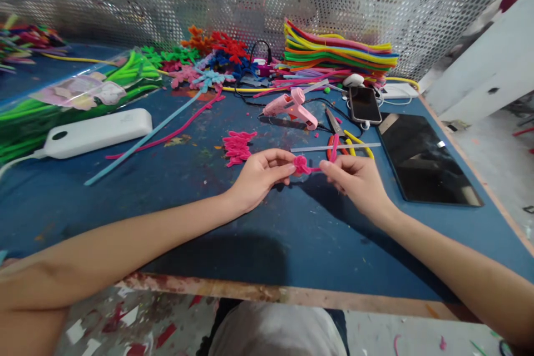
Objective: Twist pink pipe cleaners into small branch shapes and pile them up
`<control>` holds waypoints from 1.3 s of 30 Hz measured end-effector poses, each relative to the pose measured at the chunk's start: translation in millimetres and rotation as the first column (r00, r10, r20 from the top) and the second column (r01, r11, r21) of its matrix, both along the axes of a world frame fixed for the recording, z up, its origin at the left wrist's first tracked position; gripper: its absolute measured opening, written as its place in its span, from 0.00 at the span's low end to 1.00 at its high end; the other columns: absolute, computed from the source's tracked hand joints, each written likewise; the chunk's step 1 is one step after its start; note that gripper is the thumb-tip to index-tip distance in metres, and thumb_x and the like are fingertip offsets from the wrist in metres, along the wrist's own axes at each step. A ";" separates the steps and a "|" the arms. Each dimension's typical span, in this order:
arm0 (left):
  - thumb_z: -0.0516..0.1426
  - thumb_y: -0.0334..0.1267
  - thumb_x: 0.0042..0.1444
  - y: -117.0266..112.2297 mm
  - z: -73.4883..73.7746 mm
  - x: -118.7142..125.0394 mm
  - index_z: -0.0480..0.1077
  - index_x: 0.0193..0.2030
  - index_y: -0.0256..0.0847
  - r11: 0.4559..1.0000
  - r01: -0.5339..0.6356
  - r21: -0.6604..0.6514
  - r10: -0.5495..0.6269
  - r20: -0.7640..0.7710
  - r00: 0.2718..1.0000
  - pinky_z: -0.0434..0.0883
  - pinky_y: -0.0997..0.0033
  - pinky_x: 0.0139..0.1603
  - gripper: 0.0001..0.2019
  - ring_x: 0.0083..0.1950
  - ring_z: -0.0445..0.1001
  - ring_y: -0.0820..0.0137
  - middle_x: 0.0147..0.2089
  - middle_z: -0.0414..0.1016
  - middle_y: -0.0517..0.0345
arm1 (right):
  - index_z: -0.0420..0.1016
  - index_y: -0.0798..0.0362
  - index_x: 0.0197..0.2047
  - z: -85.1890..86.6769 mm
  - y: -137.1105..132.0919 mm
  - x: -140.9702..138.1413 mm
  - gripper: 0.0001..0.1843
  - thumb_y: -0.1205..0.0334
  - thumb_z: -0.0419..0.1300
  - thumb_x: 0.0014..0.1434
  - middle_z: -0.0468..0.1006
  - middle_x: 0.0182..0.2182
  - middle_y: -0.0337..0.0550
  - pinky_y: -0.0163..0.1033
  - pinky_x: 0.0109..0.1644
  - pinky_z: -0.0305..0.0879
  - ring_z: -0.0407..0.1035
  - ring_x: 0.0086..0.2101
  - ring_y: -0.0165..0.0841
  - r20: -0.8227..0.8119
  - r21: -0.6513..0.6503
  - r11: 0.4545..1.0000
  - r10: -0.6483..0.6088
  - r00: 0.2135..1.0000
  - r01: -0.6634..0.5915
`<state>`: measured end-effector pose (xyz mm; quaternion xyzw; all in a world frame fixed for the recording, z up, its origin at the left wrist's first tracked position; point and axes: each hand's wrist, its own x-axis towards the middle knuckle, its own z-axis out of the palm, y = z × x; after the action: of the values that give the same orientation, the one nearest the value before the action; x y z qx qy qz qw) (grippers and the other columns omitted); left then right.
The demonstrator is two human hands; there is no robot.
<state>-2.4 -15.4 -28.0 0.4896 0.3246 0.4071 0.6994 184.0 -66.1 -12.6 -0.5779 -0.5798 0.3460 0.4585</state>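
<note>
A pink pipe cleaner (301, 164), coiled at one end into a small bunched shape, is stretched between my two hands above the blue table. My left hand (267, 173) pinches the coiled end between thumb and fingers. Thumb and forefinger of my right hand (354, 178) grip the straight strand, and its tail sticks up past them. Just beyond my left hand lies a small pile of bent pink pieces (238, 147). Scissors (335, 125) with red handles lie behind my right hand, beside a clear glue stick (350, 147) and yellow-handled pliers (359, 144).
Farther back sits a pink glue gun (290, 107) with its cable. A phone (364, 104) and a dark tablet (429, 158) lie right. Left are a white power strip (100, 132), bagged green pipe cleaners (137, 75) and a long blue stem (146, 136). Stacked pipe cleaners (337, 53) line the mesh.
</note>
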 end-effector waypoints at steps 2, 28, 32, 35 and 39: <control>0.64 0.34 0.44 0.8 -0.2 -1.0 0.72 0.34 0.35 0.997 -0.037 0.067 0.039 -0.040 0.998 0.68 0.79 0.27 0.09 0.25 0.69 0.79 0.29 0.73 0.60 | 0.66 0.55 0.16 3.1 -4.0 -1.0 0.19 0.55 0.60 0.53 0.62 0.12 0.33 0.31 0.20 0.51 0.54 0.16 0.22 0.090 0.210 0.970 -0.147 0.985 0.125; 0.62 0.37 0.47 -5.3 4.9 -1.7 0.74 0.33 0.34 0.968 0.072 0.239 -0.010 -0.252 0.968 0.75 0.75 0.33 0.09 0.31 0.77 0.71 0.30 0.79 0.55 | 0.71 0.54 0.29 -11.7 -6.2 -18.3 0.05 0.65 0.56 0.55 0.69 0.21 0.36 0.30 0.24 0.58 0.61 0.21 0.25 0.147 0.144 0.983 0.091 0.985 -0.113; 0.62 0.37 0.48 -8.8 6.2 -2.4 0.75 0.37 0.36 0.946 0.043 0.320 0.042 -0.254 0.966 0.76 0.74 0.38 0.10 0.35 0.77 0.70 0.36 0.79 0.55 | 0.70 0.54 0.27 -8.8 -6.7 -18.9 0.04 0.69 0.56 0.53 0.68 0.21 0.35 0.30 0.26 0.58 0.61 0.22 0.24 0.246 0.222 0.966 0.076 0.966 -0.133; 0.62 0.37 0.48 -9.5 5.3 -2.5 0.74 0.38 0.37 0.939 0.021 0.342 0.061 -0.226 0.972 0.76 0.74 0.37 0.10 0.35 0.77 0.70 0.36 0.79 0.55 | 0.70 0.54 0.28 -7.8 -8.0 -19.8 0.04 0.69 0.56 0.53 0.68 0.21 0.35 0.30 0.25 0.58 0.61 0.22 0.24 0.238 0.229 0.964 0.078 0.968 -0.134; 0.62 0.35 0.48 -9.3 2.9 -2.2 0.74 0.36 0.36 0.931 0.008 0.364 0.073 -0.209 0.975 0.76 0.76 0.34 0.09 0.33 0.77 0.72 0.34 0.78 0.56 | 0.71 0.53 0.29 -8.5 -10.0 -21.0 0.02 0.67 0.57 0.54 0.71 0.23 0.36 0.29 0.24 0.59 0.63 0.22 0.24 0.178 0.245 0.967 0.021 0.984 -0.065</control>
<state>-4.6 -24.7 -25.1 0.6466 0.3271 0.4153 0.5500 163.0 -76.1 -21.0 -0.5309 -0.6689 0.2283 0.4675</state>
